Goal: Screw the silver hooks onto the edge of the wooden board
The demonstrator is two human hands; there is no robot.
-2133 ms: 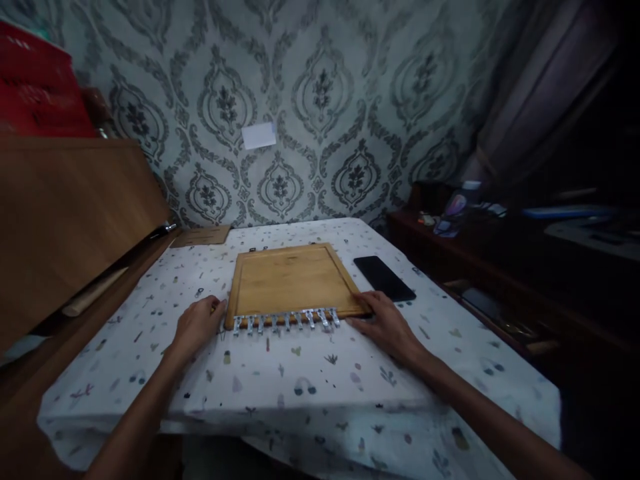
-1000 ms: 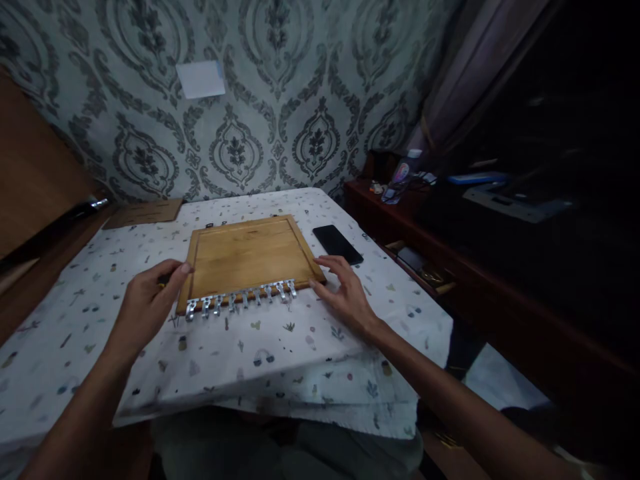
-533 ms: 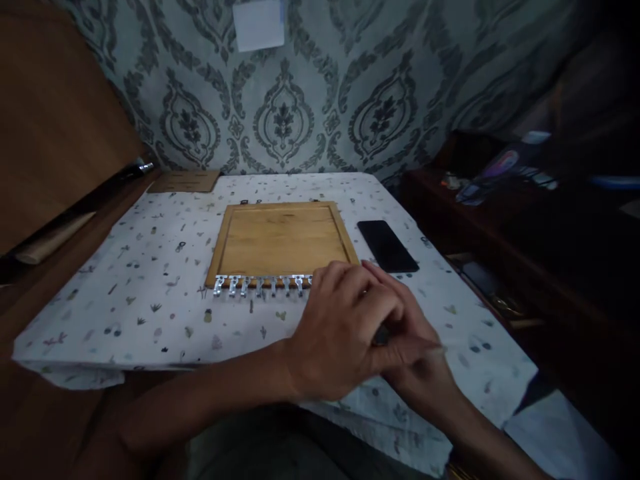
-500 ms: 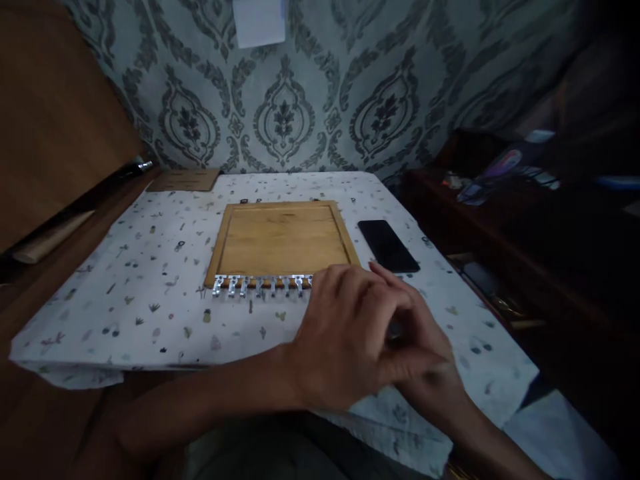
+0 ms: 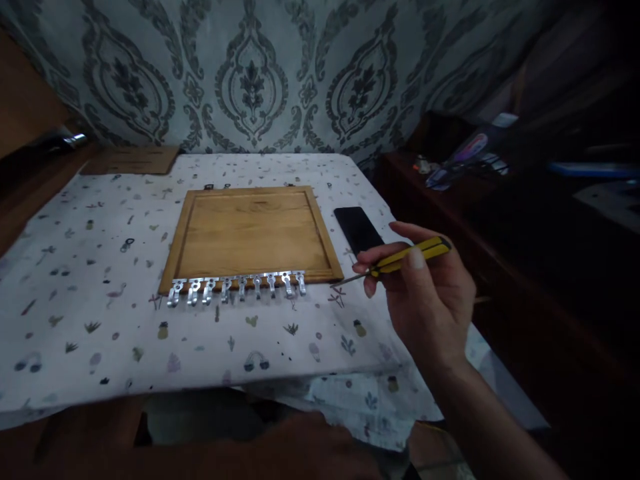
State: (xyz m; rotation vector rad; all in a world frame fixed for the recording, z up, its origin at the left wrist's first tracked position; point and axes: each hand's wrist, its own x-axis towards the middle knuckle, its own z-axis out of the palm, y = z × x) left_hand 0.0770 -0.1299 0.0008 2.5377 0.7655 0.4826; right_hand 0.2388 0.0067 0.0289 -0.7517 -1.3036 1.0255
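Observation:
My right hand [image 5: 430,300] is closed on a screwdriver [image 5: 413,257] with a yellow and black handle. Its thin shaft points left and down, its tip just off the right front corner of a framed wooden board [image 5: 255,230]. Along the front edge of that board runs a metal strip with several silver hooks [image 5: 243,287], which hang toward me. Down at the bottom edge, below the table's front, my left hand [image 5: 310,443] is dark and blurred, and its fingers cannot be made out.
A black phone [image 5: 357,229] lies right of the board, partly behind my right hand. Flat brown cardboard [image 5: 130,161] rests at the back left of the patterned tablecloth [image 5: 200,363]. At the right stands a dark red shelf [image 5: 415,200] with a clear bottle [image 5: 463,153].
My hands, together before, have parted. The left has dropped to the bottom edge; the right now shows the screwdriver near the board. The view has shifted, with the board farther left.

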